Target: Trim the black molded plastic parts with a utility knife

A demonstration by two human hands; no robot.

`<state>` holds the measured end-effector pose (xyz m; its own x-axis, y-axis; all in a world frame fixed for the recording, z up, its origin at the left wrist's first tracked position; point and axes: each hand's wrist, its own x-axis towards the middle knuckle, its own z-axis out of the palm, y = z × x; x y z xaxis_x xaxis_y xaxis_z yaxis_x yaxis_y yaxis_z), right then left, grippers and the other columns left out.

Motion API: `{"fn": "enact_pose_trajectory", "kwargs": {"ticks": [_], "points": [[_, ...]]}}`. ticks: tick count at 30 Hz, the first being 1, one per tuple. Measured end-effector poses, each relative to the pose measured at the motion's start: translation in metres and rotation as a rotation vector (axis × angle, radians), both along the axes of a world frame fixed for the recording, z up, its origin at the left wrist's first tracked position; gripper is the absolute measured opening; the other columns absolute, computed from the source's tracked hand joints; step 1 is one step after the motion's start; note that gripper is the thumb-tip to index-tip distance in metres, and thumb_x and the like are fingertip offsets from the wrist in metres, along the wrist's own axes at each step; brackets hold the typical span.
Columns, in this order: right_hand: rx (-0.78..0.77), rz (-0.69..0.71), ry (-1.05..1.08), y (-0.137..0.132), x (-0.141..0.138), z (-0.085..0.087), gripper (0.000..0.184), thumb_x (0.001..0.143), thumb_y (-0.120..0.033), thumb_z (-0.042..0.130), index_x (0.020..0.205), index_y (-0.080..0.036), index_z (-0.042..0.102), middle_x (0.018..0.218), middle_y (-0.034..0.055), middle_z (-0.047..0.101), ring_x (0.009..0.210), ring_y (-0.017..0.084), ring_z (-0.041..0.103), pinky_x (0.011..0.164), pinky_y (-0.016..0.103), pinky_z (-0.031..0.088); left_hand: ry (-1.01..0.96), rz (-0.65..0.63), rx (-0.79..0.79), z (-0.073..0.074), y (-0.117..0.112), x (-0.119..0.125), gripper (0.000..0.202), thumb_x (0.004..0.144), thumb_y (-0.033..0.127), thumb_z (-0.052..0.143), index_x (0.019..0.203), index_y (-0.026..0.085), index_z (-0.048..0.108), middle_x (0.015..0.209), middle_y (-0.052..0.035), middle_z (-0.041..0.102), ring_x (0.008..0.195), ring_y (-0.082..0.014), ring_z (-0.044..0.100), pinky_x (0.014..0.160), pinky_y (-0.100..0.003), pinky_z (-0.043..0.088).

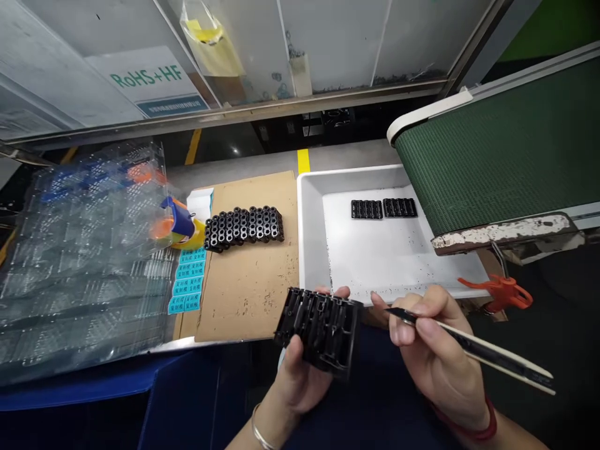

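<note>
My left hand (300, 375) is shut on a black moulded plastic part (319, 331), which it holds up with the ribbed side towards me. My right hand (434, 356) pinches a slim utility knife (487, 350), its dark blade tip (398, 314) pointing left, a short way from the part and not touching it. Beyond my hands, a white tray (310, 250) holds two small rows of black parts (384, 208) and scattered black flecks. A block of black parts (244, 228) lies on a sheet of brown cardboard (248, 300).
A green conveyor belt (506, 150) runs above the tray on the right, with an orange clamp (504, 290) below it. On the left lie stacked transparent plastic trays (84, 269), blue labels (187, 281) and a roll of tape (180, 225). A transparent panel (234, 50) stands behind.
</note>
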<state>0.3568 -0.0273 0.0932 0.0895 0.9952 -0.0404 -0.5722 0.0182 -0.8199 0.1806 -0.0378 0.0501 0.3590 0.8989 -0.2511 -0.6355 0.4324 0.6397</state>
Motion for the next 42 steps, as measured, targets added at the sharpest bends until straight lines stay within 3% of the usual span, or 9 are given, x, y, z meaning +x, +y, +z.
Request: {"fn": "enact_pose_trajectory", "kwargs": {"ticks": [3, 7, 10, 15, 21, 27, 32, 38, 42], "points": [[0.068, 0.01, -0.004, -0.001, -0.007, -0.004, 0.006, 0.096, -0.025, 0.066, 0.093, -0.029, 0.07, 0.068, -0.0061, 0.066, 0.065, 0.01, 0.064, 0.108, 0.043, 0.054, -0.182, -0.074, -0.102, -0.014, -0.008, 0.004, 0.061, 0.084, 0.079, 0.054, 0.136, 0.046, 0.059, 0.16, 0.0066, 0.045, 0.117, -0.0153, 0.069, 0.094, -0.022, 0.057], [0.113, 0.023, -0.008, -0.002, -0.017, -0.008, 0.009, 0.099, -0.024, 0.062, 0.096, -0.03, 0.068, 0.072, -0.0051, 0.066, 0.071, 0.011, 0.065, 0.105, 0.042, 0.055, -0.191, -0.181, -0.147, -0.026, -0.018, 0.01, 0.073, 0.081, 0.087, 0.044, 0.144, 0.051, 0.048, 0.165, 0.0093, 0.036, 0.119, -0.011, 0.067, 0.08, -0.01, 0.056], [0.124, 0.01, -0.005, -0.002, -0.023, -0.007, 0.008, 0.099, -0.026, 0.062, 0.095, -0.031, 0.068, 0.072, -0.0053, 0.066, 0.07, 0.012, 0.067, 0.1, 0.04, 0.058, -0.171, -0.21, -0.189, -0.031, -0.025, 0.012, 0.079, 0.08, 0.09, 0.04, 0.146, 0.048, 0.047, 0.161, 0.0068, 0.044, 0.125, -0.0121, 0.064, 0.078, -0.008, 0.055], [0.108, -0.045, 0.019, -0.004, -0.029, -0.007, 0.008, 0.098, -0.026, 0.063, 0.094, -0.031, 0.068, 0.071, -0.0063, 0.067, 0.069, 0.011, 0.068, 0.098, 0.04, 0.059, -0.278, -0.202, -0.288, -0.033, -0.031, 0.014, 0.07, 0.08, 0.084, 0.053, 0.139, 0.046, 0.056, 0.145, 0.0076, 0.062, 0.116, -0.0032, 0.068, 0.074, 0.002, 0.048], [0.104, -0.049, -0.066, -0.007, -0.027, -0.009, 0.008, 0.098, -0.025, 0.063, 0.093, -0.031, 0.067, 0.069, -0.0056, 0.066, 0.067, 0.012, 0.065, 0.101, 0.044, 0.057, -0.236, -0.181, -0.319, -0.032, -0.034, 0.016, 0.071, 0.079, 0.086, 0.051, 0.136, 0.046, 0.059, 0.148, 0.0071, 0.06, 0.118, -0.0062, 0.068, 0.072, -0.002, 0.052], [0.119, -0.045, -0.091, -0.009, -0.026, -0.01, 0.006, 0.096, -0.025, 0.064, 0.093, -0.029, 0.066, 0.067, -0.0042, 0.064, 0.065, 0.013, 0.065, 0.092, 0.042, 0.061, -0.062, -0.248, -0.267, -0.038, -0.038, 0.02, 0.093, 0.074, 0.097, 0.024, 0.141, 0.04, 0.054, 0.154, 0.0005, 0.053, 0.133, -0.0181, 0.059, 0.081, -0.017, 0.06], [0.122, -0.004, -0.088, -0.011, -0.026, -0.01, 0.007, 0.097, -0.026, 0.064, 0.09, -0.03, 0.065, 0.066, -0.0051, 0.065, 0.065, 0.015, 0.067, 0.099, 0.05, 0.057, -0.095, -0.232, -0.284, -0.04, -0.04, 0.016, 0.087, 0.078, 0.094, 0.025, 0.142, 0.042, 0.052, 0.146, -0.0005, 0.06, 0.134, -0.0151, 0.058, 0.082, -0.012, 0.057], [0.092, -0.025, -0.045, -0.01, -0.027, -0.013, 0.007, 0.097, -0.025, 0.064, 0.093, -0.03, 0.067, 0.069, -0.0055, 0.067, 0.068, 0.011, 0.067, 0.088, 0.031, 0.06, -0.186, -0.209, -0.304, -0.042, -0.042, 0.012, 0.079, 0.079, 0.09, 0.042, 0.141, 0.043, 0.054, 0.146, 0.0035, 0.061, 0.124, -0.0088, 0.065, 0.074, -0.004, 0.053], [0.118, 0.038, -0.046, -0.009, -0.025, -0.013, 0.008, 0.096, -0.025, 0.064, 0.093, -0.031, 0.068, 0.068, -0.0048, 0.068, 0.066, 0.014, 0.068, 0.088, 0.036, 0.06, -0.172, -0.219, -0.306, -0.042, -0.04, 0.011, 0.078, 0.081, 0.089, 0.039, 0.14, 0.041, 0.056, 0.139, 0.0013, 0.067, 0.125, -0.0124, 0.065, 0.077, -0.008, 0.056]]}}
